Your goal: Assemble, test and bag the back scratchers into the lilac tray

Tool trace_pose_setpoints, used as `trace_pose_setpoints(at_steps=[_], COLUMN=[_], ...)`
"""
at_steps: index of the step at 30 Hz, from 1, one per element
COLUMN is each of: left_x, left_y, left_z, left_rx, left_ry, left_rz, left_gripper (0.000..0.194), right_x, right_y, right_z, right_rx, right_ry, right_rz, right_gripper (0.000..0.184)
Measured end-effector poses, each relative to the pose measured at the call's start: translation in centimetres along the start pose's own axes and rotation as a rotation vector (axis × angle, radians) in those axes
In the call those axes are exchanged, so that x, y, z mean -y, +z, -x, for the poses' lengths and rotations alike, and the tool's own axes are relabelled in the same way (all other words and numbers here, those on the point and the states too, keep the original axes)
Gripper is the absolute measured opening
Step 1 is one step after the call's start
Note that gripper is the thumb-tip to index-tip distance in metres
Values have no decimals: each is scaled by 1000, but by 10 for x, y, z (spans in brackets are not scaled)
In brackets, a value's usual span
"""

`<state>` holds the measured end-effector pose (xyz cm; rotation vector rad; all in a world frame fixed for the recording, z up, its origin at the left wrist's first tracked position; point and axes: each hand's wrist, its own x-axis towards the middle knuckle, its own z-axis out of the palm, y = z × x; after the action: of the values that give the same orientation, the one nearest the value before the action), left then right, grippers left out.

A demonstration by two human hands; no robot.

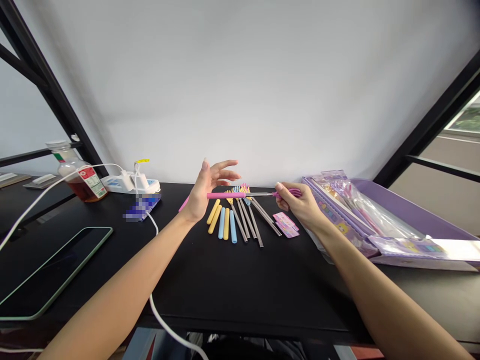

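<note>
Well to the left of the left hand, a dark tablet [52, 272] lies flat on the black table [247, 285]. Beyond it stand a bottle [80, 180] of amber liquid and a white power strip [131, 184] with plugs in it, and a white cable [165, 325] crosses the table. Just left of the left hand lies a blue packet [142, 207], blurred past reading.

The left hand [206, 192] is wide open with its fingers spread, holding nothing, and it sits just at the pink sleeve. A pink tip [183, 203] shows beyond its wrist, possibly the far end of that sleeve, though the view is too poor to be sure.

The thin metal stick [260, 194] runs between the hands, with a long pink sleeve [225, 195] on it and a curly pink top [290, 193]. The right hand [296, 205] is nearly closed, pinching that top.

Below the stick, between the hands, metal sticks [249, 220] fan out beside loose yellow and blue tubes [221, 225]. Just under the right hand lies a pink card [285, 225]. To its right sits a purple tray [423, 200] holding clear plastic bags [356, 200].
</note>
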<state>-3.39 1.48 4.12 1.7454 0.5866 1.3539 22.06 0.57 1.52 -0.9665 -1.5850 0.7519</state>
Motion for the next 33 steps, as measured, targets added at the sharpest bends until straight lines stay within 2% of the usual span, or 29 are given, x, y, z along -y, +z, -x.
trace_pose_setpoints(at_steps=[7,11,14,17,18,20,23,24,27,31,33], left_x=[7,11,10,11,13,16,20,20,20,15,9], left_y=[-1,-6,-13,-14,-12,-3,17,24,37,35,31], left_z=[0,-6,-14,-18,-18,-16,-12,-10,-6,-3,-2], left_rx=[-33,-61,-156,-331,-348,-281,-98,-77,-116,-96,-40], left_ry=[-26,-54,5,49,27,-52,-110,-99,-58,9,-7], left_rz=[6,32,111,257,302,323,185,137,79,51,76], left_gripper=[75,78,78,70,66,58,49,44,33,28,26], right_x=[2,2,8,15,16,15,7,3,-5,-3,1], right_y=[13,12,9,14,17,27,41,43,44,33,26], right_z=[3,2,0,-2,-2,0,4,6,9,7,5], right_rx=[-17,35,70,-62,-110,-140,-64,-23,157,447,448], right_ry=[5,34,64,70,74,98,140,151,191,227,216], right_rz=[-2,-62,-169,-345,-410,-519,-567,-558,-468,-215,-102], right_gripper=[56,53,47,47,49,53,56,55,51,55,60])
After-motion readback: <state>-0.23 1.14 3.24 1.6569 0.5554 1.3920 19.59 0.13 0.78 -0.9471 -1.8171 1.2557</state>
